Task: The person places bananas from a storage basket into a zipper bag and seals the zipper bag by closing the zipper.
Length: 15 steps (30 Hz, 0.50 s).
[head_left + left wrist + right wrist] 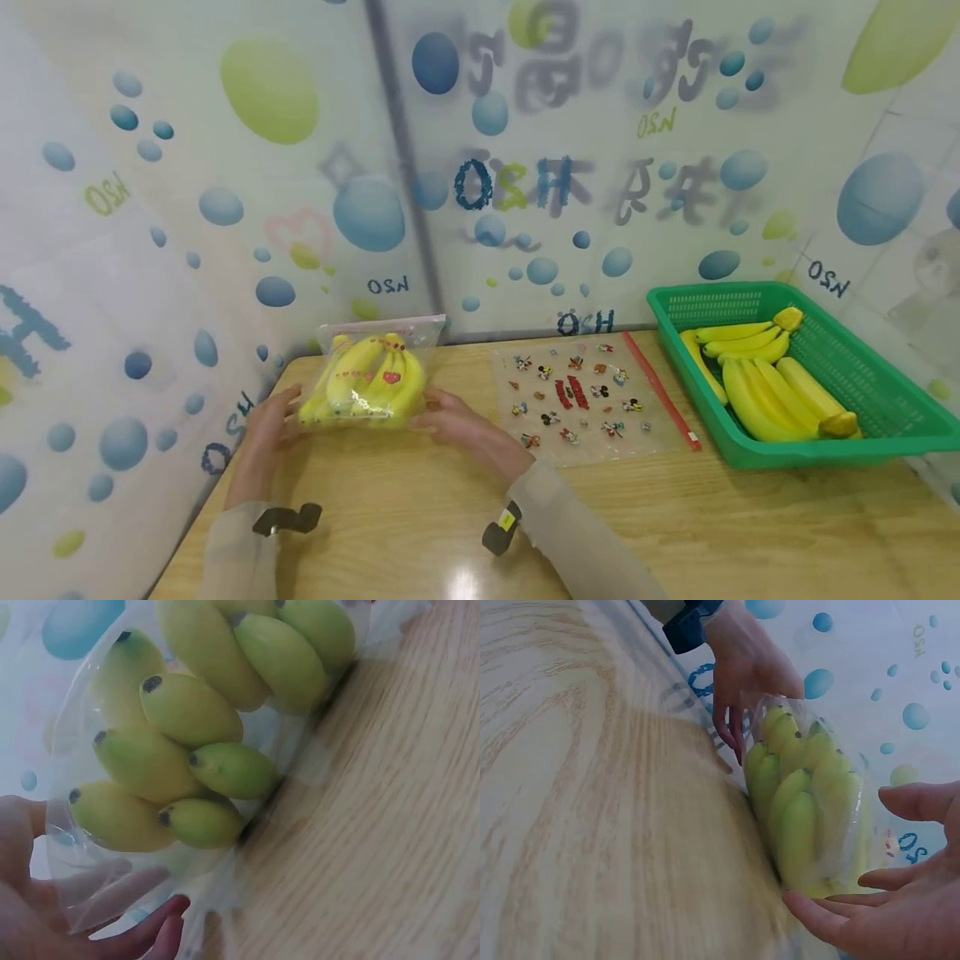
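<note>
A clear plastic bag [427, 332] filled with yellow bananas [367, 379] stands at the table's back left, its printed top edge upward. At its left side is my left hand [266, 425], fingers extended; the left wrist view shows this hand [45, 919] with several fingers seen through the plastic. My right hand [472, 429] is at the bag's right side. Seen from the right wrist, that hand [919, 900] has its thumb and fingers spread apart, fingertips right at the bag's lower edge. Several banana tips [152, 684] press toward the plastic.
To the right, a flat clear bag [577, 433] with cartoon prints and a red zip strip [660, 392] lies on the wooden table [397, 508]. Beyond it, a green basket [892, 383] holds more bananas [765, 400]. A bubble-patterned curtain [510, 275] borders the table.
</note>
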### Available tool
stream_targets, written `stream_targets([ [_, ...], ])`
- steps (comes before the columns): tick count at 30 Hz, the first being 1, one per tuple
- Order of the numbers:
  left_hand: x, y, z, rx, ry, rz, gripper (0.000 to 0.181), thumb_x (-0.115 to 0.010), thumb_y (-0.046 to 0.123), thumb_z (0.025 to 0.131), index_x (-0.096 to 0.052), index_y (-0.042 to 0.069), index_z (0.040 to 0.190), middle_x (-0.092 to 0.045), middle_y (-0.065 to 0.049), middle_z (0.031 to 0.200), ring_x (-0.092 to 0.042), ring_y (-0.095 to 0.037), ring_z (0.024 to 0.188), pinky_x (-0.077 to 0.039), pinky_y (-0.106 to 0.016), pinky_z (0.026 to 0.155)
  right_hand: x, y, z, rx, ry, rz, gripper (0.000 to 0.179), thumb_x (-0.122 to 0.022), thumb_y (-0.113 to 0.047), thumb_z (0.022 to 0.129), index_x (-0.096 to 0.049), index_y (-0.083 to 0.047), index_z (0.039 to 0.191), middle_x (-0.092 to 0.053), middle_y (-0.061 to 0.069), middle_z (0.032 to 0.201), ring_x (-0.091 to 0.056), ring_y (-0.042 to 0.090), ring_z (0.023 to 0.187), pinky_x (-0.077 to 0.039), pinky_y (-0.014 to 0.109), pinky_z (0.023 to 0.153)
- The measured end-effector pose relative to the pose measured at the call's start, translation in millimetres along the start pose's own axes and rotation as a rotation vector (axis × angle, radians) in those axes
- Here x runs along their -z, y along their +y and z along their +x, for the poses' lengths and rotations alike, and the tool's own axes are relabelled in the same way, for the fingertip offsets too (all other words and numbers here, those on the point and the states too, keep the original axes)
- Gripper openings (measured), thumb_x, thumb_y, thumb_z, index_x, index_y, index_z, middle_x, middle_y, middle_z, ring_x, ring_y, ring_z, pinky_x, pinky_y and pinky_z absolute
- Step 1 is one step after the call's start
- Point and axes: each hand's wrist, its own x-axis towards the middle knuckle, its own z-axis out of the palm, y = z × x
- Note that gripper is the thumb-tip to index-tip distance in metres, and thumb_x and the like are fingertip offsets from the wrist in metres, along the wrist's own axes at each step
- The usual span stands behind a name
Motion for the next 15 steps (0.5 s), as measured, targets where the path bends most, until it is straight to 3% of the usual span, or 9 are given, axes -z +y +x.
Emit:
stream_targets([
  [4,-1.0,3.7,-7.1,-0.097,0.104,0.023,0.077,-0.052,0.059,0.100,-0.040,0.008,0.157,-0.049,-0.016,0.157,-0.049,-0.033,0.140,-0.052,-0.035,0.097,4.7,-9.3,-7.1,0.028,0.049,-0.087,0.067,-0.068,-0.017,0.096,-0.041,-0.004,0.156,-0.037,0.023,0.163,-0.043,0.040,0.146,-0.044,0.053,0.115],
  [7,-1.4,18.1,-19.9,-0.202,0.186,0.068,0.072,-0.051,0.059,0.101,-0.049,0.008,0.152,-0.055,-0.012,0.149,-0.052,-0.029,0.134,-0.047,-0.037,0.100,13.0,-17.9,-15.3,0.089,0.066,-0.135,0.057,-0.065,-0.016,0.097,-0.048,-0.002,0.150,-0.042,0.023,0.159,-0.044,0.039,0.145,-0.048,0.051,0.112],
  [11,-9.4,48.6,-50.9,-0.311,0.280,0.083,0.062,-0.053,0.057,0.101,-0.057,0.016,0.147,-0.055,-0.007,0.151,-0.052,-0.022,0.132,-0.048,-0.036,0.105,29.5,-30.9,-29.8,0.205,0.118,-0.123,0.047,-0.060,-0.013,0.101,-0.052,0.000,0.146,-0.050,0.023,0.151,-0.053,0.039,0.137,-0.052,0.047,0.107],
  [15,-36.0,72.8,-90.5,-0.456,0.264,0.101,0.051,-0.056,0.050,0.103,-0.061,0.018,0.142,-0.059,-0.006,0.149,-0.055,-0.019,0.131,-0.048,-0.030,0.103,54.6,-43.9,-50.4,0.284,0.209,-0.089,0.044,-0.057,-0.010,0.103,-0.051,-0.001,0.146,-0.055,0.022,0.145,-0.059,0.038,0.130,-0.054,0.045,0.105],
])
